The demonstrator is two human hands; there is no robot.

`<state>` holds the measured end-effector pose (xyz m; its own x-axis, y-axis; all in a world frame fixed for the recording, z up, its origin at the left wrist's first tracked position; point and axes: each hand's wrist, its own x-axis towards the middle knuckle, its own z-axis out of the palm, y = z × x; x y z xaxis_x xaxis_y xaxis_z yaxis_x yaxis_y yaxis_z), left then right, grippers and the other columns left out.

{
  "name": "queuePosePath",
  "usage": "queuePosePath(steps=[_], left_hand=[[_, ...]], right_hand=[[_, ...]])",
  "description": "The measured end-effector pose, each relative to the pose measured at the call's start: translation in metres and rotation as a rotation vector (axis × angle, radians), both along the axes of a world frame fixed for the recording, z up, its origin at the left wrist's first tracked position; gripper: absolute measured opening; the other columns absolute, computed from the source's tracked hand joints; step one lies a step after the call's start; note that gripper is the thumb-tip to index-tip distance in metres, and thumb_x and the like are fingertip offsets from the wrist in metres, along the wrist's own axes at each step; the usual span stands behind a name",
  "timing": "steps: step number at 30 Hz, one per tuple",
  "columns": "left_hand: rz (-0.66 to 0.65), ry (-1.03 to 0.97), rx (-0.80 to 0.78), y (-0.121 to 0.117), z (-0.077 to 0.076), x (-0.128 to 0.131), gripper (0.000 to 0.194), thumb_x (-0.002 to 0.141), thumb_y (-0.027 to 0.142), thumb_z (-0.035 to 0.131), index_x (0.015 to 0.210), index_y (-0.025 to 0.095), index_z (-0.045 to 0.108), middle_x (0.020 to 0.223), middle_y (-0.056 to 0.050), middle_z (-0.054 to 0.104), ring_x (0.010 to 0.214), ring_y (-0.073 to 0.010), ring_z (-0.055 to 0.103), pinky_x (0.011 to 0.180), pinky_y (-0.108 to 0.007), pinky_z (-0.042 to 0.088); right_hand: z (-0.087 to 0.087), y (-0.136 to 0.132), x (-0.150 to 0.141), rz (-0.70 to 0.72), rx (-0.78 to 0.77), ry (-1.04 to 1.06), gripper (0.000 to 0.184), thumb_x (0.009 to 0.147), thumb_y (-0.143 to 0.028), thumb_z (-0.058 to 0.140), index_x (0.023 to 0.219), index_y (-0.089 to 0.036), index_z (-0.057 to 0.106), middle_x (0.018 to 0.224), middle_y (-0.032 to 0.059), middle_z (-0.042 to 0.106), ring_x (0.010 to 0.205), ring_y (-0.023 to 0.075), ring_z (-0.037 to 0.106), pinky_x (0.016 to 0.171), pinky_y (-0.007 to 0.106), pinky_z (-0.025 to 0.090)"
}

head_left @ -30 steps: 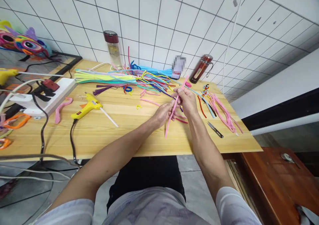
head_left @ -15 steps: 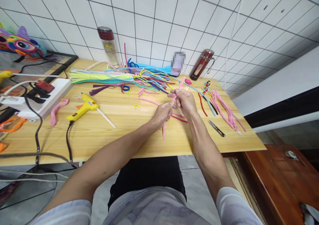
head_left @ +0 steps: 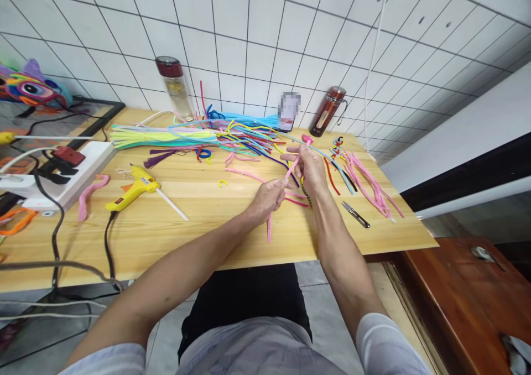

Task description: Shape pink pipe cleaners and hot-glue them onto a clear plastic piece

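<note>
A pink pipe cleaner (head_left: 292,167) runs between my two hands above the wooden table. My left hand (head_left: 269,198) pinches its lower part, and a tail hangs below the fingers toward the table. Farther up, my right hand (head_left: 310,167) has thumb and fingers closed on the upper stretch. Close behind the hands lies a bundle of coloured pipe cleaners (head_left: 166,138). Loose pink strips (head_left: 244,173) rest on the table left of the hands. To the right are thread snips (head_left: 355,214) and a looped bunch of pink pipe cleaners (head_left: 371,184).
At left are a yellow glue gun (head_left: 135,187) with its cord, a white power strip (head_left: 72,176) and a bent pink piece (head_left: 92,195). Along the tiled wall stand a glass bottle (head_left: 176,90), a phone (head_left: 289,112) and a red-brown flask (head_left: 327,111).
My right hand has slid up along the pink pipe cleaner, away from my left hand, so a longer stretch shows between them. The camera view has shifted slightly.
</note>
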<state>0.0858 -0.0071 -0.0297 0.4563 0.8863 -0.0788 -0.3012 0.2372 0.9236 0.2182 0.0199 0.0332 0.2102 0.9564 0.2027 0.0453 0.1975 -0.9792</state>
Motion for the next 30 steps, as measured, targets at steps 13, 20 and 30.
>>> queuePosePath(steps=[13,20,30], left_hand=[[-0.035,0.115,0.045,-0.013,0.005,-0.001,0.04,0.096,0.051,0.059,0.091,0.014,0.071,0.046,0.009,0.04,0.037,-0.0058,0.029,0.041,-0.021,0.02],[-0.044,-0.049,-0.121,-0.005,0.011,-0.002,0.047,0.096,0.059,0.058,0.099,0.013,0.066,0.064,-0.001,0.066,0.043,-0.0099,0.056,0.044,-0.021,0.041],[-0.025,-0.172,-0.022,0.001,0.014,-0.005,0.044,0.089,0.046,0.072,0.114,0.01,0.068,0.054,0.006,0.058,0.03,-0.0024,0.031,0.035,-0.018,0.017]], right_hand=[[0.002,0.007,0.014,0.095,-0.109,0.121,0.058,0.079,-0.077,0.068,0.081,-0.019,0.072,0.076,0.0083,0.078,0.038,0.0054,0.033,0.035,0.024,0.021],[-0.007,0.006,0.015,0.006,-0.016,0.031,0.055,0.083,-0.073,0.067,0.074,-0.019,0.074,0.077,0.0063,0.075,0.048,0.0087,0.046,0.043,0.025,0.031],[-0.014,0.0,-0.009,0.257,-0.134,0.065,0.057,0.079,-0.076,0.071,0.069,-0.02,0.073,0.083,0.0092,0.078,0.079,0.0201,0.069,0.076,0.032,0.056]])
